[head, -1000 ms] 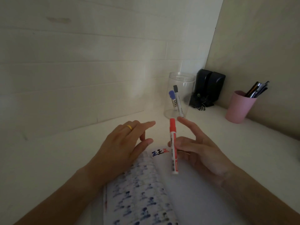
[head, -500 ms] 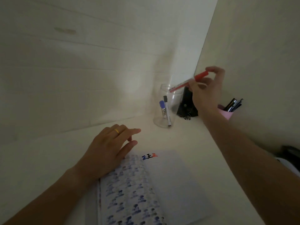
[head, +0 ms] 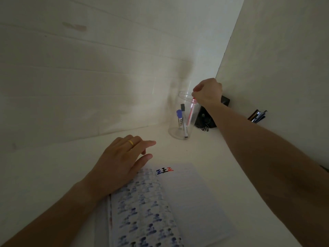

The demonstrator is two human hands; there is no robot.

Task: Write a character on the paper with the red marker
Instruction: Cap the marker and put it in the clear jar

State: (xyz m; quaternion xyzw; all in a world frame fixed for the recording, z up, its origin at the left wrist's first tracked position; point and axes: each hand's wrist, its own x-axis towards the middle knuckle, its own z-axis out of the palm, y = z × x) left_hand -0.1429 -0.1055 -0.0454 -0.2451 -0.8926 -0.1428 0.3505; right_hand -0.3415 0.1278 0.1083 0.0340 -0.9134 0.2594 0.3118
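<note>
In the head view, one red marker (head: 192, 111) is held at its upper end by the right hand (head: 208, 92), whose fingers are pinched closed around it. The marker hangs almost upright, and its lower part is seen inside one clear jar (head: 183, 120) that stands on the white desk (head: 204, 154) near the wall corner. Two more markers are counted in the jar: one with a blue cap (head: 179, 117) and one with a dark cap (head: 184, 120). Whether the red marker touches them cannot be told, because it is blurred.

The left hand (head: 122, 161) is laid flat, palm down, on the top left corner of the open notebook (head: 151, 207), with the fingers loosely spread and nothing held. One gold ring (head: 131, 142) is worn on it.

On the white paper (head: 194, 198), the right page, three characters (head: 164, 170) are written in one row at the top left: one blue, one black, one red. The left page is covered with many blue marks.

One black object (head: 204, 118) is seen behind the jar, and some pens (head: 257, 115) are seen further right, beyond the forearm.
</note>
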